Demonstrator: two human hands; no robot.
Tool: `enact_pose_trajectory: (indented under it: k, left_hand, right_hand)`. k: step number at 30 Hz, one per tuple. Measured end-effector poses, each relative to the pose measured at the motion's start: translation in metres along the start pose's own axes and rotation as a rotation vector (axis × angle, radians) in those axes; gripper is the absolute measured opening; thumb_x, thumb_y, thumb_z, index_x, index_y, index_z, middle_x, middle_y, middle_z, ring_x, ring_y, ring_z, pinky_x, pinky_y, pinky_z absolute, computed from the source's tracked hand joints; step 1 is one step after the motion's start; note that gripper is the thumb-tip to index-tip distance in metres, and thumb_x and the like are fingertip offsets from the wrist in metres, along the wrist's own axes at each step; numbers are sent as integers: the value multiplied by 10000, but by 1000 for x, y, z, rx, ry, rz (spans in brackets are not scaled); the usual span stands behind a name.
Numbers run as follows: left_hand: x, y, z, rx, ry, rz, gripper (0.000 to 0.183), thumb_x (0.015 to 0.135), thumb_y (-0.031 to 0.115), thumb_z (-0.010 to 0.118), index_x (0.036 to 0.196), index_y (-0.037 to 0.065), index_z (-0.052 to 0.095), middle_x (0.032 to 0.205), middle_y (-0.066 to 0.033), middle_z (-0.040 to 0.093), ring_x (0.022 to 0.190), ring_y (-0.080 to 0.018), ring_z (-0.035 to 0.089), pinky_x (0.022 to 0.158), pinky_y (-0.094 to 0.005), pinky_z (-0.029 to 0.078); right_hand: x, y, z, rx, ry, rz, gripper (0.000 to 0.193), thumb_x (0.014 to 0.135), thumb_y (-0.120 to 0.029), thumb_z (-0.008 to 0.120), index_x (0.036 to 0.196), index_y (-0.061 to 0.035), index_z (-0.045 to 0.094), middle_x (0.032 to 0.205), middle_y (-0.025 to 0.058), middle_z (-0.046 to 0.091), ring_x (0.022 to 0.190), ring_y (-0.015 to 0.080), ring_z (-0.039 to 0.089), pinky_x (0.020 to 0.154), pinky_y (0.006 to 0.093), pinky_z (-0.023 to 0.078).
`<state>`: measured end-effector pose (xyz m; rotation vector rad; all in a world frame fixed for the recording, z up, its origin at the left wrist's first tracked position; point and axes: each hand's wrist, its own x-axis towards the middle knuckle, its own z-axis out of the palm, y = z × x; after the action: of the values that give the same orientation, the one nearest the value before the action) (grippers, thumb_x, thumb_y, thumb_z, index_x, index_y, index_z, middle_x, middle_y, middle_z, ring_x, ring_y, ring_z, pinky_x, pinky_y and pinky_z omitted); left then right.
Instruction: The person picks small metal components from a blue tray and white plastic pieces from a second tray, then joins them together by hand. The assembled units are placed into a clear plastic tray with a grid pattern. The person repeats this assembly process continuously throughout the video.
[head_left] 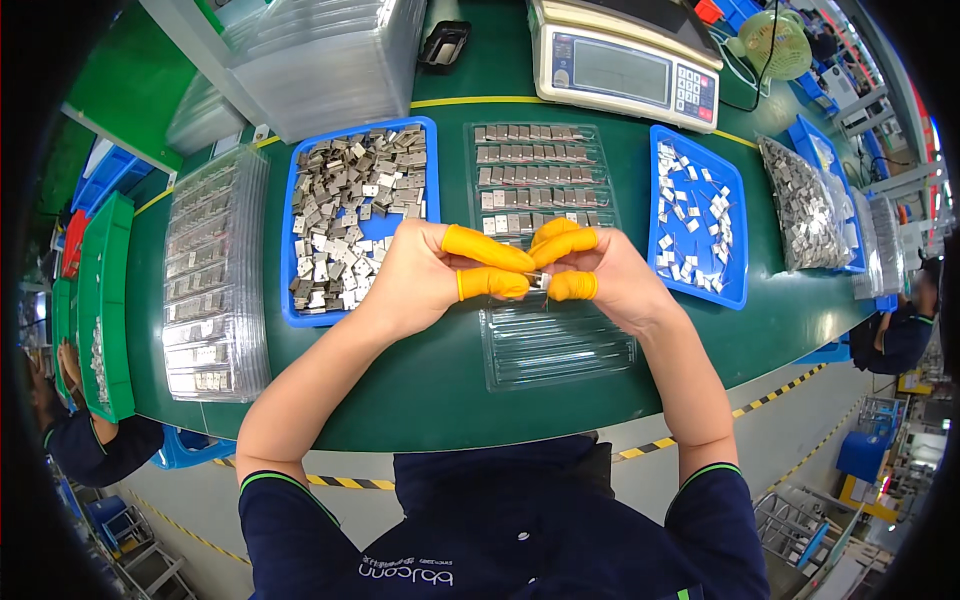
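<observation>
My left hand and my right hand meet over a clear plastic blister tray, with yellow finger cots on thumbs and forefingers. Between their fingertips is a small silver metal connector piece, mostly covered. Both hands are closed in a pinch on it. The blister tray's far rows hold small metal pieces with thin wires; its near grooves show bare plastic. Left of my hands, a blue bin holds a heap of loose metal pieces. On the right, another blue bin has scattered small white parts with thin leads.
A stack of filled blister trays lies at the left, beside a green bin. Behind stand stacked clear trays and a digital scale. A bag of metal parts is far right. Other people work at both sides.
</observation>
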<state>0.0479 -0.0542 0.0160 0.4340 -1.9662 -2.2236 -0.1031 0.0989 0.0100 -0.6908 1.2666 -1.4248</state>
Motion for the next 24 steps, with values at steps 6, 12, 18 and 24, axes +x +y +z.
enact_pose_trajectory:
  k: [6,12,18,24]
  left_hand:
    - [-2,0,4,1,38,26,184,744,-22,675,926,-53,667,829,-137,673,726,-162,648,695,-261,526]
    - [-3,-2,10,-40,108,18,186,752,-13,675,933,-53,661,840,-141,670,717,-177,652,670,-263,528]
    - [-4,0,12,-60,98,0,195,763,-12,666,953,-56,658,844,-133,673,731,-160,646,680,-253,525]
    - [-7,-2,7,-14,41,20,227,753,-17,676,974,-62,649,874,-132,672,759,-157,645,719,-261,524]
  right_hand:
    - [-3,1,5,-13,16,-60,174,664,2,739,831,1,689,879,59,607,841,156,583,789,259,456]
    - [-1,6,9,-291,145,-295,171,677,-16,735,843,-14,696,844,64,624,827,159,577,806,284,441]
    - [-4,4,10,-287,163,-249,181,672,-37,741,847,-18,699,827,69,635,823,164,578,800,287,440]
    - [-6,1,11,-327,97,-229,191,662,-39,742,847,-21,698,815,70,635,819,169,579,788,285,439]
